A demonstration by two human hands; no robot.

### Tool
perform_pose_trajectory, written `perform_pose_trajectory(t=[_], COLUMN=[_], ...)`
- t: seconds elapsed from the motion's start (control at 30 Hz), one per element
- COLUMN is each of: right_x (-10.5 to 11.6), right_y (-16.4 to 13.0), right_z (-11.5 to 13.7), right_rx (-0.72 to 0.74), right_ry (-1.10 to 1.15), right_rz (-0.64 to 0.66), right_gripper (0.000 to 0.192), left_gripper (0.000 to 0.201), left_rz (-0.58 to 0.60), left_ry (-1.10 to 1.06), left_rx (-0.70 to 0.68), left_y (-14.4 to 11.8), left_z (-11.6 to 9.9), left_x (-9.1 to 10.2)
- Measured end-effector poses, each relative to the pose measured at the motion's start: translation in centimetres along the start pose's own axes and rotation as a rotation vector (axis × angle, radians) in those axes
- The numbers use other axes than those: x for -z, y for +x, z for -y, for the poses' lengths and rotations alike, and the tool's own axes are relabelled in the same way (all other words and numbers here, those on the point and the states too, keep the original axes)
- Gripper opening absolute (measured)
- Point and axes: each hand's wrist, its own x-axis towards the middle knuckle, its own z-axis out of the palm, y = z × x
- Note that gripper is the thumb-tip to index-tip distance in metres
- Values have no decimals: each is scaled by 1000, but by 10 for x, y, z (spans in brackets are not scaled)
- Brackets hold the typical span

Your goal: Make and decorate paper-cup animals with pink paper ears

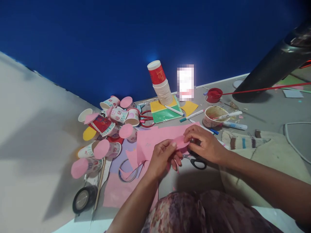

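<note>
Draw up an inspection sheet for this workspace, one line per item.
Surface: grey work surface, much of it covered with craft supplies.
Job's things: small pink paper piece, in hand; pink paper sheets lie beyond and to the left; black-handled scissors lie just below, blades mostly hidden.
Clutter: decorated paper cups, several with pink discs, grouped at left; paper cup stack standing at the back; black tape roll at lower left.
Hands: left hand and right hand pinch opposite ends of the paper piece.
Cables: white cord-like loop at far right; exact nature unclear.
Surroundings: blue wall behind; black cylinder at upper right.
</note>
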Motion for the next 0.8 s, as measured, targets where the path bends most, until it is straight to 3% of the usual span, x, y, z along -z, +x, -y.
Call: perform_pose_trajectory(t=[0.23,0.47,0.57,0.63,0.8], right_x=[2,-1,2,8,23], right_y=[0,-2,-2,-2,-10], right_z=[1,-2,3,7,10], right_rx=[-23,27,54,8,-165], right_ry=[7,-35,-112,-201,-565], right_rz=[-15,-53,-75,14,601], right_gripper=[25,26,20,13,10], left_gripper=[48,42,37,33,28], left_rz=[18,-47,-129,-197,-456], left_ry=[-97,-5,49,87,295], left_rx=[2,69,21,-33,-216], left_y=[0,3,5,5,0], left_z=[3,2,3,3,3], left_x=[5,5,5,5,6])
